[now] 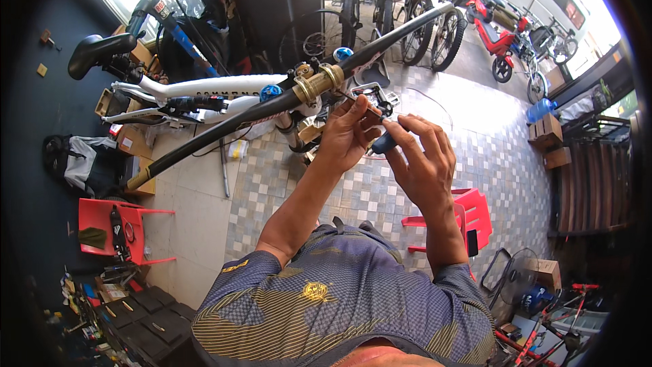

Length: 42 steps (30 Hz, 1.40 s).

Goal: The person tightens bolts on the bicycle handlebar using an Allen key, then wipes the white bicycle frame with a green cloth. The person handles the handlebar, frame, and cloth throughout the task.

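Observation:
Both my hands are raised just in front of a black bicycle handlebar (251, 119) with a gold stem clamp (316, 86). My left hand (345, 132) is closed in a pinch, thumb up, beside the clamp; the small thin piece at its fingertips is too little to name. In my right hand (422, 160) is a dark blue-handled tool (385, 143), its far end hidden by the fingers. The fingertips of the two hands nearly meet. Behind the bar stretches a white bicycle frame (197, 88) with a black saddle (102, 53) and blue round caps (270, 92).
Red plastic chairs stand at the left (102, 228) and right (475, 214). Several parked bicycles (414, 27) and a red scooter (494, 37) line the far side. A floor fan (519, 275) is at lower right, a black tool case (146, 319) at lower left.

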Available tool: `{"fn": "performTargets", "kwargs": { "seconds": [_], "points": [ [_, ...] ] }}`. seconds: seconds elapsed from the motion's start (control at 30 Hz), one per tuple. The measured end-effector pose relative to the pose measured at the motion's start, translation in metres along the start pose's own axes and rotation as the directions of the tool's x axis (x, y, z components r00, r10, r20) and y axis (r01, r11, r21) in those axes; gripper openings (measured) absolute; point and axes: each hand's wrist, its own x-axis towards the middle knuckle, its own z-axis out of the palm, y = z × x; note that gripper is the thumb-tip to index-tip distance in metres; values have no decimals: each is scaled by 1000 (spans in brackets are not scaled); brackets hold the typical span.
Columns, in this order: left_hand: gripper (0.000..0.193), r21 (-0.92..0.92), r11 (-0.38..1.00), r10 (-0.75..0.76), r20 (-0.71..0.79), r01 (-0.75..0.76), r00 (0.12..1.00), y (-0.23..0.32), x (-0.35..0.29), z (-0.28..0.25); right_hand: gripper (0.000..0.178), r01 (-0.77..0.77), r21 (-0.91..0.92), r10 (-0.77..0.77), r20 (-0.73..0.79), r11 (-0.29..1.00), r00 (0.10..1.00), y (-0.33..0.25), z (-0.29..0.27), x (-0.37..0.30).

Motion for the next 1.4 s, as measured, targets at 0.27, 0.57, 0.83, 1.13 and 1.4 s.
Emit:
{"fn": "performTargets", "kwargs": {
  "seconds": [0.27,0.57,0.83,1.13,1.4],
  "points": [
    [18,3,1000,30,77,-30,997,0,-1,-8,36,-440,455,464,64,774,884,-6,17,7],
    [26,2,998,67,61,-67,996,4,-7,2,38,-418,445,466,1,792,885,-10,15,4],
    [30,-7,992,128,197,-130,972,14,-41,-15,48,-103,308,103,17,946,995,-24,-5,1],
    [31,-13,993,116,159,-115,980,21,-39,-31,55,-83,244,79,24,966,997,-37,7,2],
    [29,-78,997,43,247,-24,968,29,-41,-37,67,-217,244,188,138,945,972,-54,2,4]
  ]
}}
